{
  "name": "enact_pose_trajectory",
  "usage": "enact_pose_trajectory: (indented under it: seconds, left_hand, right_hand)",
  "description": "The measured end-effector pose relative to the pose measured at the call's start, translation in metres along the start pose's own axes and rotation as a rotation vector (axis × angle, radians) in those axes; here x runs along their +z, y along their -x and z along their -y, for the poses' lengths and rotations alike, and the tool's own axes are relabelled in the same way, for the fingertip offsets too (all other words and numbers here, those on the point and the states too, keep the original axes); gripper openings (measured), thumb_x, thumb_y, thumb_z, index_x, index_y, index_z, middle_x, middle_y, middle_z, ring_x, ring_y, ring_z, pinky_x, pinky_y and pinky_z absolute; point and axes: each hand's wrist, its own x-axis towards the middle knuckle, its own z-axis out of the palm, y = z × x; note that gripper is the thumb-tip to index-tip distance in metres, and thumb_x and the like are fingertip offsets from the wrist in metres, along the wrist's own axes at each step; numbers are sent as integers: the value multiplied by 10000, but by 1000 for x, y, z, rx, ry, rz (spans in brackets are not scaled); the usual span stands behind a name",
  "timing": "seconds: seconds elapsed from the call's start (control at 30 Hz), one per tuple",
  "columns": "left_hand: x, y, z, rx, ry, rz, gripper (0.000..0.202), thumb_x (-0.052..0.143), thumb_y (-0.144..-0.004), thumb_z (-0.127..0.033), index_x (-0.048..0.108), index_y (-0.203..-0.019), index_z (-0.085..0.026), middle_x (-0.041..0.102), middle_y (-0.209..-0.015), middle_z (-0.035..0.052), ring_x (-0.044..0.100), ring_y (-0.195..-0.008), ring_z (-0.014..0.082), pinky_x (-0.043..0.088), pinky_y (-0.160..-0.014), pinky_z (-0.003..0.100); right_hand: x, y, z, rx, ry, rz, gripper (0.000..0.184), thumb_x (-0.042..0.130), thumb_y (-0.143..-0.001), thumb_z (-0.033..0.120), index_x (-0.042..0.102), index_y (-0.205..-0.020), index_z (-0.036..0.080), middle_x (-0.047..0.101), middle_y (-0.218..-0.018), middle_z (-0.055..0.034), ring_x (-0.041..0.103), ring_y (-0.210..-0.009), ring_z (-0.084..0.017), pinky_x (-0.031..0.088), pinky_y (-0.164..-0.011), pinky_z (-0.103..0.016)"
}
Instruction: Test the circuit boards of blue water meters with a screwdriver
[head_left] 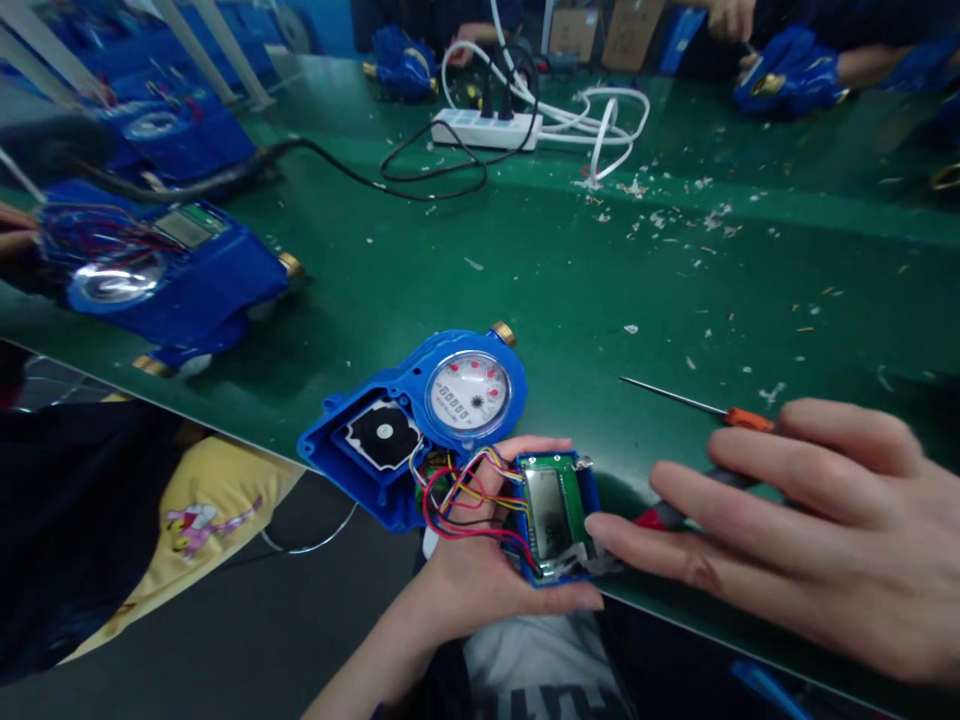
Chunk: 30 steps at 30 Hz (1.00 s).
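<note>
left hand (487, 570) grips display module (553, 515) | right hand (825, 530) at module's edge

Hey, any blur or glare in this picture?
Head view: the co-worker's meter at left looks blurred, with glare on its dial; head view: the nearer meter's dial is sharper; head view: the small display looks dim, any digits hard to read.

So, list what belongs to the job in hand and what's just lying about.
Seemingly in the job:
display unit, in the left hand
coloured wires
blue meter

Just lying about:
orange-handled screwdriver, possibly a tool for it
white power strip
pale scraps
</note>
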Motion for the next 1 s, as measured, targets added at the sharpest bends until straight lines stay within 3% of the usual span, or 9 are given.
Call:
enact_pose_trajectory:
  seconds: [0.13, 0.27, 0.4, 0.53, 0.7, 0.87, 1.0]
  left_hand:
    - [0, 0, -2, -9, -29, -6, 795, 915, -547, -266, 529, -1239, -321, 580, -1233, 0, 587, -1103, 218, 475, -953, 338]
    - [0, 0, -3, 15, -41, -19, 798, 921, -532, -278, 535, -1228, -333, 587, -1215, -9, 581, -1107, 215, 476, -956, 332]
    - [0, 0, -3, 26, -44, -31, 801, 921, -532, -284, 534, -1231, -332, 590, -1214, -5, 585, -1102, 217, 479, -950, 338]
    - [-1, -1, -2, 5, -45, 7, 797, 918, -534, -282, 532, -1231, -311, 590, -1219, 16, 599, -1097, 241, 476, -959, 377]
    - [-2, -1, -5, -40, -32, 32, 765, 914, -546, -331, 540, -1213, -285, 597, -1210, 41, 601, -1102, 264, 490, -956, 406]
    - [-2, -1, -4, 5, -16, 4, 798, 912, -519, -436, 538, -1203, -266, 608, -1187, 66, 616, -1063, 279, 513, -934, 436]
    - [0, -1, -4, -1, -13, -34, 794, 907, -522, -452, 534, -1197, -262, 609, -1202, 79, 612, -1075, 288, 503, -948, 458]
  right_hand:
    - [-4, -4, 5, -19, -3, -11, 425, 326, -951, 150, 530, -1309, 251, 500, -1104, -52, 441, -970, -260, 316, -779, -451]
    - [1, -7, 8, 109, -54, 5, 408, 269, -987, 177, 569, -1232, 305, 575, -880, -25, 448, -762, -242, 324, -655, -424]
    - [6, -2, 12, 187, -19, 67, 279, 434, -969, 363, 603, -1191, 366, 583, -789, -35, 481, -716, -226, 347, -594, -372]
    - [9, 7, 19, 217, 20, 87, 294, 488, -941, 437, 618, -1192, 359, 552, -725, -39, 481, -686, -218, 362, -574, -343]
    - [7, 2, 16, 185, -28, 59, 282, 458, -967, 380, 620, -1192, 330, 534, -707, -28, 466, -653, -202, 363, -569, -334]
    - [7, -8, 7, 123, -149, -23, 321, 346, -992, 198, 600, -1167, 285, 552, -731, -4, 454, -625, -205, 325, -513, -348]
    - [12, -1, 11, 191, -306, 12, 360, 357, -944, 158, 587, -1208, 241, 545, -774, -21, 487, -615, -182, 379, -504, -333]
